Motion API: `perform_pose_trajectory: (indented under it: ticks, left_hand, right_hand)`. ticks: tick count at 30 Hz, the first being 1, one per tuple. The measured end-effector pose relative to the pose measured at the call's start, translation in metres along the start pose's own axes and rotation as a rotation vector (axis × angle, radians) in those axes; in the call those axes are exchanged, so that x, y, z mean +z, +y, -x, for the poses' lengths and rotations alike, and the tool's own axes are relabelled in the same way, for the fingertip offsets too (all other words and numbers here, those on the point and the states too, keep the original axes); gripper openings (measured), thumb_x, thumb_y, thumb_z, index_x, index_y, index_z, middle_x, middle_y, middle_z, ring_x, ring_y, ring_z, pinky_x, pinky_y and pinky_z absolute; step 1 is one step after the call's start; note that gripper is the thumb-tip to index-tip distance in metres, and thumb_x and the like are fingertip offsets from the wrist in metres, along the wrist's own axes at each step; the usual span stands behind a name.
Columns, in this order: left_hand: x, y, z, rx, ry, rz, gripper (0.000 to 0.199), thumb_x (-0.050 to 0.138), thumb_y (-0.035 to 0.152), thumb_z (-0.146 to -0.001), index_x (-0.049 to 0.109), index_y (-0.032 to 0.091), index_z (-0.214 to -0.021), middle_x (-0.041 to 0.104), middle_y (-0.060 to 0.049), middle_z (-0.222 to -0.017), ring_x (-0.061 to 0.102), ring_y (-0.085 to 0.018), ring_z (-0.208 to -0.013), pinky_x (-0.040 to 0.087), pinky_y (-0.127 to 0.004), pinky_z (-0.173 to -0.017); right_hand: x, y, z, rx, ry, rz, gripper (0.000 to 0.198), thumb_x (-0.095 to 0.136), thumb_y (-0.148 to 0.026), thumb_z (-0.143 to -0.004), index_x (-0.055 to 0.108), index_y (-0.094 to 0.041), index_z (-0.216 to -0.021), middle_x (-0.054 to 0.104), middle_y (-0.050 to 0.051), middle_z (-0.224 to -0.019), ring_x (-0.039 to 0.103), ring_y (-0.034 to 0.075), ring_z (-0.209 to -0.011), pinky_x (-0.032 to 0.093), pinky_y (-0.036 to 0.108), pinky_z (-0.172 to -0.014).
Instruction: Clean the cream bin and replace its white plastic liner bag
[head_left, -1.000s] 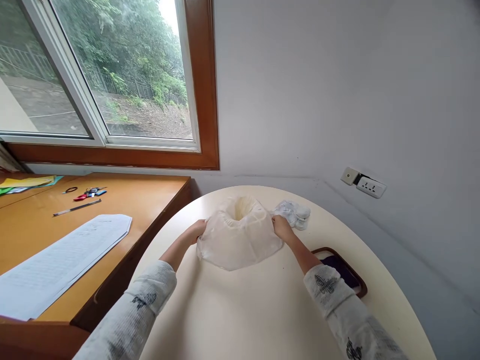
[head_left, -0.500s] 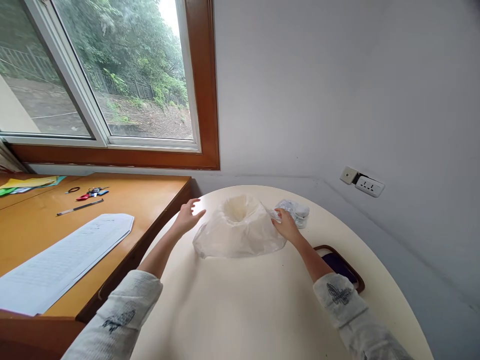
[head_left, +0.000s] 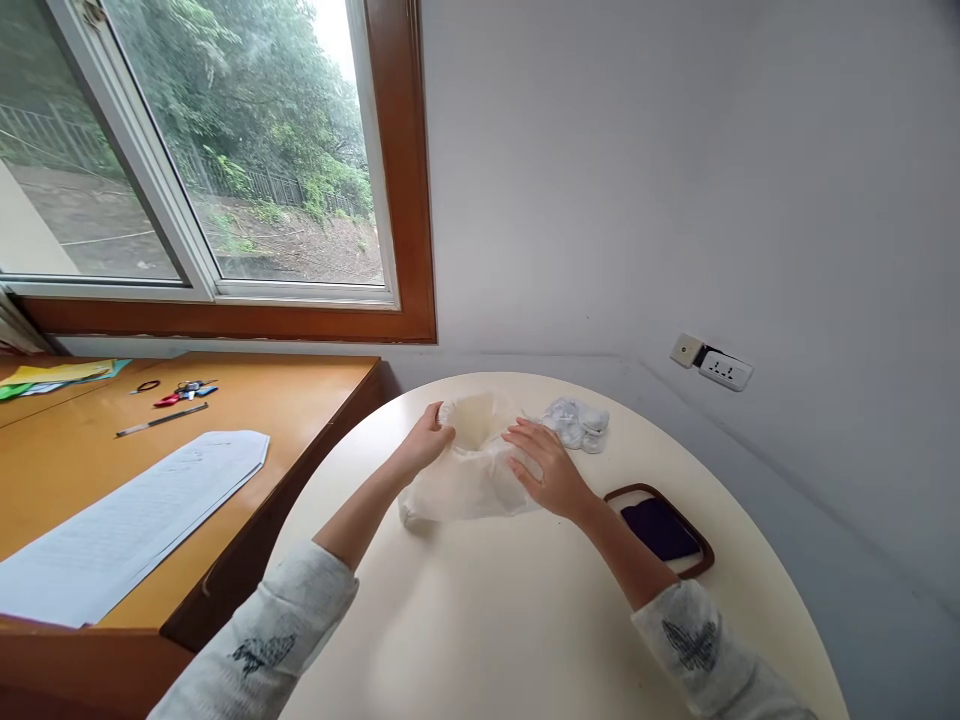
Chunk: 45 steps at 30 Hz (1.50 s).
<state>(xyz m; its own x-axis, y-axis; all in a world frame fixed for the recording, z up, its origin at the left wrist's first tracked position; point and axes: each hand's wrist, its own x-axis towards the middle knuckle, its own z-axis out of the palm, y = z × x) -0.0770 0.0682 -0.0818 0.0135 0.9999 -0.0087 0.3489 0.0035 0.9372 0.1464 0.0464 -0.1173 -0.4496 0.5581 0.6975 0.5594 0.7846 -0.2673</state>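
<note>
Round table [head_left: 465,625]: left hand [head_left: 427,442] pinches the bag [head_left: 461,490]; right hand [head_left: 553,470], loosely spread against its right side, could crumple it by pressing.

Soft daylight enters by the window [head_left: 292,150], beyond and left of the fingers [head_left: 536,437], where a patch of sky [head_left: 334,30] burns out to white. Nearer than the fingers, the table [head_left: 480,620] carries faint, soft-edged shadows and a pale sheen. Right of them, the wall [head_left: 787,180] dims toward the upper corner. Well left, writing on the paper [head_left: 142,520] is too soft to read, and the sleeves [head_left: 262,630] behind the fingers look stretched toward the edges.
</note>
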Motion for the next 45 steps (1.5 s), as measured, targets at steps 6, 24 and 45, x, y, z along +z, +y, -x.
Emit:
perform_pose_trajectory:
  ticks: [6, 24, 45]
  left_hand:
    - [0.022, 0.006, 0.025, 0.094, 0.035, 0.102, 0.055, 0.045, 0.011, -0.058, 0.046, 0.021, -0.112, 0.058, -0.002, -0.090, 0.056, -0.016, -0.077, 0.045, -0.023, -0.059]
    - [0.062, 0.009, 0.043, 0.220, 0.203, 0.265, 0.031, 0.041, 0.020, -0.077, 0.060, 0.019, -0.101, 0.061, -0.006, -0.114, 0.053, -0.021, -0.108, 0.041, -0.035, -0.092]
    - [0.069, 0.017, 0.057, 0.273, 0.081, 0.198, 0.039, 0.038, 0.011, -0.074, 0.064, 0.019, -0.102, 0.065, -0.004, -0.106, 0.056, -0.019, -0.101, 0.041, -0.032, -0.091]
  right_hand:
    - [-0.018, -0.011, 0.026, -0.030, 0.014, 0.064, 0.026, 0.040, -0.016, -0.087, 0.058, -0.020, -0.106, 0.065, 0.005, -0.102, 0.048, 0.021, -0.115, 0.031, 0.047, -0.100]
    - [-0.028, -0.056, -0.001, 0.185, -0.730, 0.297, 0.025, 0.042, -0.010, -0.082, 0.064, -0.013, -0.071, 0.066, 0.009, -0.069, 0.061, 0.019, -0.066, 0.042, 0.028, -0.063]
    - [0.056, -0.002, -0.028, 0.366, -0.727, 0.261, 0.065, 0.074, -0.008, -0.038, 0.061, -0.022, -0.101, 0.054, 0.009, -0.123, 0.043, 0.036, -0.119, 0.040, 0.044, -0.097]
